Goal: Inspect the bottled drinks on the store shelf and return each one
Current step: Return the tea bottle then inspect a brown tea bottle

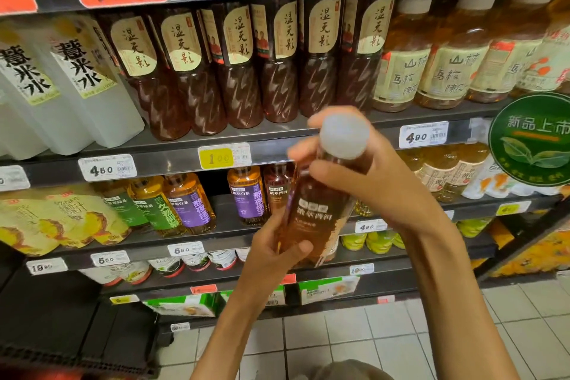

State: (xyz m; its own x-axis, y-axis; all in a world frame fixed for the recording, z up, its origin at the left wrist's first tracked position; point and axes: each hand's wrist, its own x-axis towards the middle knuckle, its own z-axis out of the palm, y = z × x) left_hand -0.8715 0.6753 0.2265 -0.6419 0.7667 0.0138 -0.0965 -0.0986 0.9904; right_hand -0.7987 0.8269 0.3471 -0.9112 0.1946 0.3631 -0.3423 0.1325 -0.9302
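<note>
The bottle (320, 210) is held in front of the shelves, clear of them, tilted with its cap (344, 136) toward the camera and upper right and its base toward the lower left. It contains amber-brown liquid and carries a brown label with white characters.

Left hand (271, 251): grips the lower part of the bottle from the left side. The thumb (296, 248) lies across the front of the label near the base; the remaining fingers curl behind the bottle and are hidden by it.

Right hand (370, 182): grips the upper part of the bottle just below the cap. The fingers (331, 171) wrap across the front of the shoulder, one fingertip showing at the left edge of the neck and another behind the cap. The palm lies to the right of the bottle. The cap itself stands free above the fingers.

Shelf content behind the bottle:
- Upper shelf: a row of dark brown bottles (246, 65) with cream labels, white cartons (74, 77) to the left, light amber bottles (441, 52) to the right.
- Next shelf down: small amber bottles (246, 194) with purple and green labels, directly left of the held bottle; yellow pouches (55, 222) further left.
- Price tags (108, 167) are fixed along the shelf edges. A round green sign (533, 139) hangs at the right.

The floor (385, 336) is light tile.
</note>
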